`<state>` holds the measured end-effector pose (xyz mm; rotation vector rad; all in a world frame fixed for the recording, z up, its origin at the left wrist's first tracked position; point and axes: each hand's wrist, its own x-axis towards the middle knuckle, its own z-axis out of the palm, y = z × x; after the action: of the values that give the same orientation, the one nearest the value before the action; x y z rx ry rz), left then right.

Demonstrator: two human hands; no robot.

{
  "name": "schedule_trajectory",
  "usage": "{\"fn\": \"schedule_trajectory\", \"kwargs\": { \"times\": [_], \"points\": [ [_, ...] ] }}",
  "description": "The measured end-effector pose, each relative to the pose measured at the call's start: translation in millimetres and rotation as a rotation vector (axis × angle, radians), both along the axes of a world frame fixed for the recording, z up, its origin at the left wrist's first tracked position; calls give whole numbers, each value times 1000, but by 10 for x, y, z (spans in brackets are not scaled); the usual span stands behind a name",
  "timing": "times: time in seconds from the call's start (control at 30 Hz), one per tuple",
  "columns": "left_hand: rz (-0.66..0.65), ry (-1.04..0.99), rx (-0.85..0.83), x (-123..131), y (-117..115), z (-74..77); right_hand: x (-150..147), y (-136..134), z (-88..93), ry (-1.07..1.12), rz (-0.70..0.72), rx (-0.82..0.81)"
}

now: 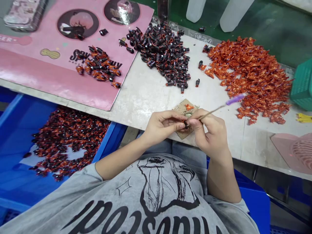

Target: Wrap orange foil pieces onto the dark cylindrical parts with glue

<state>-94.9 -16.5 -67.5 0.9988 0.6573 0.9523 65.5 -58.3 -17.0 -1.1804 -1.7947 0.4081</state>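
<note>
My left hand [163, 127] pinches a tiny dark piece with orange wrapping [185, 124] between thumb and fingertips. My right hand [207, 130] grips a thin stick with a purple tuft [235, 99], and the stick's tip meets that piece. Under both hands lies a scrap of brown cardboard [185, 110] on the grey table [146, 94]. Beyond them is a heap of small black cylinders [163, 53], and to the right lies a heap of orange-red foil wrappers [248, 78]. Part of the small piece is hidden by my fingers.
A pink printed mat [48, 65] holding more pieces lies at the table's left. Below the table edge, a blue crate [19, 130] holds wrapped pieces. A teal basket [302, 86], a pink fan [301, 152], and white bottles [234, 14] stand around the far side and right.
</note>
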Motion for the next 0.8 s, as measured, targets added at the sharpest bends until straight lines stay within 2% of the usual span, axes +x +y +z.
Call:
{"fn": "schedule_trajectory", "kwargs": {
  "times": [0.1, 0.27, 0.37, 0.47, 0.8],
  "points": [
    [-4, -40, -25, 10, 3, 7, 17, 30, 11, 125, -1, -136],
    [-22, -136, -38, 32, 10, 8, 11, 19, -126, 698, -208, -230],
    [-29, -129, -51, 30, 15, 12, -43, 7, -212, 892, -274, -306],
    [-16, -99, -45, 22, 16, 14, -122, -13, -246, 930, -310, -352],
    [-9, -57, 1, 6, 5, 2, -227, -34, -219, 917, -314, -299]
  ]
}}
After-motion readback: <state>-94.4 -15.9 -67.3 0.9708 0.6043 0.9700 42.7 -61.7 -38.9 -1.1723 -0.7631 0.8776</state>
